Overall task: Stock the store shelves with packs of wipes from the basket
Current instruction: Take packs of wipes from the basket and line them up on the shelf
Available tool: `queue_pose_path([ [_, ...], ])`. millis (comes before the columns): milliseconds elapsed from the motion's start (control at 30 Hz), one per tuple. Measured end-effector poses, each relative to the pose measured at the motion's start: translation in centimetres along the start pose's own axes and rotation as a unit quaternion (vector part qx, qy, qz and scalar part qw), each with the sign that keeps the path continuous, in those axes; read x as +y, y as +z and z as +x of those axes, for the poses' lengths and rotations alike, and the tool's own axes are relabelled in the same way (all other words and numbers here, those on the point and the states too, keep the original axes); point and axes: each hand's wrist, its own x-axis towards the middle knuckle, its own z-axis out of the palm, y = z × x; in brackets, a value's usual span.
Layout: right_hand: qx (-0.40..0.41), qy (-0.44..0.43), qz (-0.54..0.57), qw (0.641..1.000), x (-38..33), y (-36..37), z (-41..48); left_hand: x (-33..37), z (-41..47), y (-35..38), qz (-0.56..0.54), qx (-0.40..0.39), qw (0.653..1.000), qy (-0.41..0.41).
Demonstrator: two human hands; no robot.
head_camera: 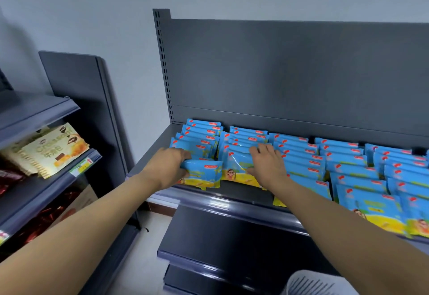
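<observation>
— Nearest item first: white slatted basket (318, 283) at the bottom right edge, only its rim in view; contents cannot be told.

— And the arms?

— Both bare forearms reach forward over the dark grey shelf (232, 196). Left hand (170, 167) is closed on a blue-and-yellow pack of wipes (204, 175) at the near end of the leftmost row, thumb under, fingers over its top edge. That pack stands tilted, at the shelf's front edge.

— Right hand?

— Right hand (267, 167) lies palm down, fingers spread, pressing on the front pack of the second row (239, 167). Not clenched; whether it actually grips that pack, I cannot tell.

— Stock on the shelf?

— Rows of wipes packs (343, 162) run from left to right, standing on edge, front to back against the grey back panel (290, 74). Rightmost rows are blurred.

— Anything else noted?

— Separate shelving unit at far left, holding cream-coloured snack bags (53, 148) and red packets (9, 180) beneath.
</observation>
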Motion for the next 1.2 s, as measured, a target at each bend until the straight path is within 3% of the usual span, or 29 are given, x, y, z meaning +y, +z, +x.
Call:
queue_pose_path([
  [333,0.049,0.069,0.021,0.996,7.5,-3.9,-4.7,8.4,4.3,2.4,-0.023,-0.041,0.995,0.084],
  [767,0.067,0.093,0.040,0.993,12.6,-5.2,-11.7,13.3,6.4,2.8,0.042,-0.071,0.992,0.091],
  [933,0.069,0.090,0.043,0.993,13.4,-5.2,-12.9,12.6,6.5,4.0,0.075,-0.106,0.991,0.046],
  [1200,0.087,0.063,0.053,0.993,13.1,-4.8,-14.1,12.7,7.4,5.9,0.154,-0.016,0.988,0.013],
])
